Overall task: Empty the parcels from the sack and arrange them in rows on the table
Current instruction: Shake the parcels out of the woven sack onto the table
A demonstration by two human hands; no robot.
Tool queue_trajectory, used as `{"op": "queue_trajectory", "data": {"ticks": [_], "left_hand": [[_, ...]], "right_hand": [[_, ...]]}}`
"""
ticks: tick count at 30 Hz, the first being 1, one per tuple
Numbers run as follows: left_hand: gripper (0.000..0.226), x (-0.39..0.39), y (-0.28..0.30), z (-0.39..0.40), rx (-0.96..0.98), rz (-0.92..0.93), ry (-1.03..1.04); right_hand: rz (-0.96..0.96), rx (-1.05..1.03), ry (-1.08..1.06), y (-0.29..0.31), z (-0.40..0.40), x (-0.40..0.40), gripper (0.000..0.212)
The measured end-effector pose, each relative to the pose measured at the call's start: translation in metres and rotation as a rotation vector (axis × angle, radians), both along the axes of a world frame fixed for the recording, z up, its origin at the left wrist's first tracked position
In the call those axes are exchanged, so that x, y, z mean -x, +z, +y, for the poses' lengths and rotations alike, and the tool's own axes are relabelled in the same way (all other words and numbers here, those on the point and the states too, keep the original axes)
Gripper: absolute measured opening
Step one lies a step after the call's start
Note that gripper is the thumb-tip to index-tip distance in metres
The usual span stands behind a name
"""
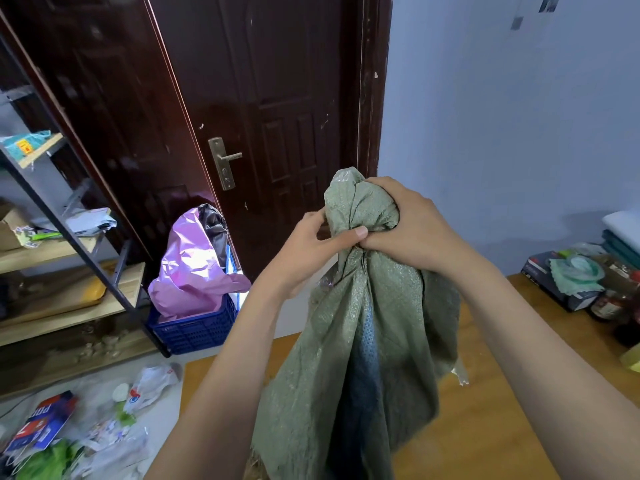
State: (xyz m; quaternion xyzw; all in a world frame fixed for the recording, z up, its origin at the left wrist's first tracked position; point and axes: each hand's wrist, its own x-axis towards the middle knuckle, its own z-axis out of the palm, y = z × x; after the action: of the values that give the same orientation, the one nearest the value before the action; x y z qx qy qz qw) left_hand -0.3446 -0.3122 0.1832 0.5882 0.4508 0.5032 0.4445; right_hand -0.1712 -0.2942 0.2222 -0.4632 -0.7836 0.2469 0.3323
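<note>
Both hands, left hand [313, 242] and right hand [408, 226], have fingers [356, 233] curled tight round the sack [363, 341] neck. Better to loosen that bunched neck over the surface [485, 427] below the fingers before tipping.

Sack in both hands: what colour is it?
Dull green woven sack; head view.

- Sack [363, 323], at your 12 o'clock: coarse woven plastic cloth, dull green, rough, frayed at its edges.
- Table [485, 410], under it: wood, smooth, satin sheen.
- Door [277, 98], at 11 o'clock: dark glossy finish; handle [225, 161] of brushed metal.
- Crate [194, 327], at 10 o'clock: blue moulded plastic, holding a glossy pink plastic bag [190, 268].
- Shelf rack [69, 237], at 9 o'clock: matt metal frame, pale wood boards.
</note>
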Motion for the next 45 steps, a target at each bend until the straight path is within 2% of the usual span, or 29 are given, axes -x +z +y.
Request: {"op": "queue_trajectory", "data": {"ticks": [2,4,7,14,17,20,24,29,33,38,42,45], "left_hand": [[0.053,0.009,-0.004,0.004,-0.011,0.130,0.025],[0.084,0.018,-0.011,0.006,0.009,0.167,-0.090],[0.099,0.013,-0.022,-0.001,0.072,0.160,-0.215],[0.080,-0.012,0.001,-0.006,-0.019,-0.072,-0.195],[0.069,-0.016,0.013,-0.006,-0.076,-0.125,-0.210],[0.075,-0.018,0.022,-0.008,-0.096,-0.163,-0.191],[0.057,-0.017,0.030,-0.009,-0.137,-0.194,-0.175],[0.053,-0.020,0.023,-0.009,-0.109,-0.186,-0.176],[0.041,-0.024,0.015,-0.010,-0.076,-0.197,-0.218],[0.045,-0.027,0.008,-0.006,-0.086,-0.292,-0.166],[0.041,-0.029,-0.005,-0.002,-0.092,-0.403,-0.073],[0.037,-0.032,-0.014,-0.003,-0.021,-0.518,-0.044]], "right_hand": [[0.008,-0.017,-0.017,0.002,-0.001,0.000,0.062],[0.016,-0.025,-0.042,0.005,-0.003,0.000,0.057],[0.035,-0.039,-0.062,0.012,-0.006,0.003,0.051],[0.147,-0.145,-0.112,0.043,-0.011,0.014,0.041],[0.143,-0.159,-0.087,0.061,-0.013,0.015,0.045],[0.118,-0.177,-0.064,0.075,-0.016,0.017,0.051],[0.108,-0.198,-0.064,0.085,-0.019,0.016,0.052],[0.062,-0.184,-0.049,0.079,-0.021,0.022,0.056],[0.058,-0.188,-0.048,0.069,-0.021,0.028,0.058],[0.070,-0.192,-0.003,0.059,-0.020,0.034,0.071],[-0.033,-0.051,0.166,0.054,-0.015,0.021,0.104],[-0.019,0.063,0.244,0.054,-0.015,0.001,0.100]]}}
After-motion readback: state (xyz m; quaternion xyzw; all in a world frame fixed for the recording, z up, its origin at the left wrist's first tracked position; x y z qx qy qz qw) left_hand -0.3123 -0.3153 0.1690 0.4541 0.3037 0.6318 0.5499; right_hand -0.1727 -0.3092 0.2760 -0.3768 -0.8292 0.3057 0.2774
